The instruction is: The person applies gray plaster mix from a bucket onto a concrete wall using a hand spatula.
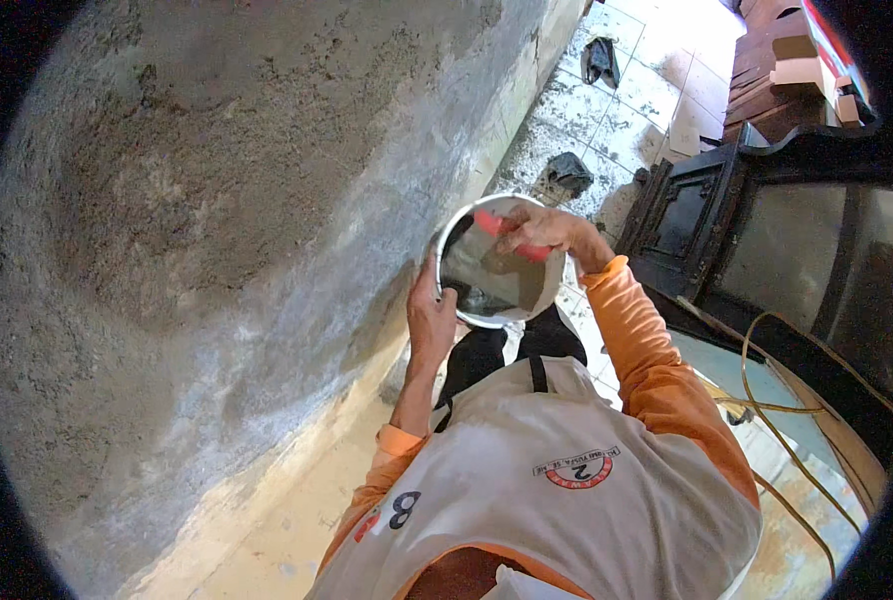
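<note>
Left hand (433, 315) clamped on the left side of a white bucket (508, 322), bucket near a rough grey wall (237, 220), right hand (555, 231) closed around a red handle (534, 253) over the bucket's mouth, dark cabinet (679, 216) to the right, yellow cord (746, 365) beside it.

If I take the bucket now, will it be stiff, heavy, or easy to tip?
The bucket would probably feel stiff: it looks round, not squashed, in the left hand. It may be heavier than an empty one, since grey material lies inside. A push could tip it, as only the left hand visibly holds it.
</note>
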The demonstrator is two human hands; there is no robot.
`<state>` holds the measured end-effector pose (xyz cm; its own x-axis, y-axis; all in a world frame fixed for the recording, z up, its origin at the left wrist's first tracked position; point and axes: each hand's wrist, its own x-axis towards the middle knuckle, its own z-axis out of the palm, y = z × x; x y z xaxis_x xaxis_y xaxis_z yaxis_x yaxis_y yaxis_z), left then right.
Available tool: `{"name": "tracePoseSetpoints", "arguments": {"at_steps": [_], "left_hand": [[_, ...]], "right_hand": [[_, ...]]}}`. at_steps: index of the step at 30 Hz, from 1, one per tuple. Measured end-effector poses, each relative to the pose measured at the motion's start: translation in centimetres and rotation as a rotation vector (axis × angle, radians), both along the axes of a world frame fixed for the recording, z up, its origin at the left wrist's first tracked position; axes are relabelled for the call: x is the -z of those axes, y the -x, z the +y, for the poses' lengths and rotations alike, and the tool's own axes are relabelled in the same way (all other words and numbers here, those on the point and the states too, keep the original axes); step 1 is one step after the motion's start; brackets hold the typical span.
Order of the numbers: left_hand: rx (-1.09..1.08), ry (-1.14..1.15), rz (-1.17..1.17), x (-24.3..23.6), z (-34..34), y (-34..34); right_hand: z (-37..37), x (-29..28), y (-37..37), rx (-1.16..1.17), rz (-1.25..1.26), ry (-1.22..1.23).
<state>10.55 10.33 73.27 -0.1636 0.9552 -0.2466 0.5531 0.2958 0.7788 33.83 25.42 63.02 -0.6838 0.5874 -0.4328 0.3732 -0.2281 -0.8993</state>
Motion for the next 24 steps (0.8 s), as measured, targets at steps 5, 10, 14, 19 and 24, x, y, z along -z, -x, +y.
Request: {"name": "tracePoseSetpoints", "arguments": {"at_steps": [5, 10, 14, 19, 24], "left_hand": [[-0.107, 0.003, -0.067, -0.6, 0.3, 0.6], [-0.203, -0.005, -0.162, 1.0, 0.0, 1.3], [-0.374, 0.022, -0.425, 1.2, -0.7, 2.0], [-0.346, 0.064, -0.414, 0.9, -1.7, 4.2], [-0.214, 0.051, -0.366, 1.3, -3.7, 7.2]], "right_hand": [[1.0, -3.7, -0.9, 0.046, 0.212, 0.218], [1.0, -3.2, -0.8, 0.249, 0.218, 0.39], [0.3, -4.9, -0.6, 0.425, 0.375, 0.524], [2.7, -7.8, 2.0, 0.698, 0.48, 0.362], [6.4, -12.9, 6.8, 1.098, 0.664, 0.02]]}}
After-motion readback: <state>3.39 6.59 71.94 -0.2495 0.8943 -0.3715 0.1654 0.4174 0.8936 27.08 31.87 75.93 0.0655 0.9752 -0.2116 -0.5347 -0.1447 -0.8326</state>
